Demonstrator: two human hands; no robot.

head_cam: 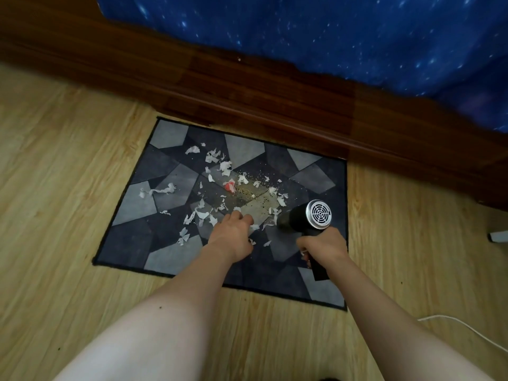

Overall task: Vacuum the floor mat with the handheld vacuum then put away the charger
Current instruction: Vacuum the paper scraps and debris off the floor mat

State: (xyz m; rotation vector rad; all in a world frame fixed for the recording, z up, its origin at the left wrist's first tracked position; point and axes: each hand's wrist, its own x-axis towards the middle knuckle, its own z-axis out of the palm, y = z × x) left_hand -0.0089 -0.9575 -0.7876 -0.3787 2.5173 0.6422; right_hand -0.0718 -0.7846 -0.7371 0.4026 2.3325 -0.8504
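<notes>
Over mat (pixel 316 171) with scraps (pixel 224 167), right hand (pixel 321 246) grips vacuum (pixel 299 220).

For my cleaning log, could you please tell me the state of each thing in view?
floor mat, flat on the floor, littered.
paper scraps, scattered loose on the mat.
crumbs, spread at the mat's middle.
handheld vacuum, held, nozzle down at the mat.
right hand, grips the vacuum's handle.
left hand, on the mat, fingers bent; grip unclear.
white cable, loose on the floor.
</notes>
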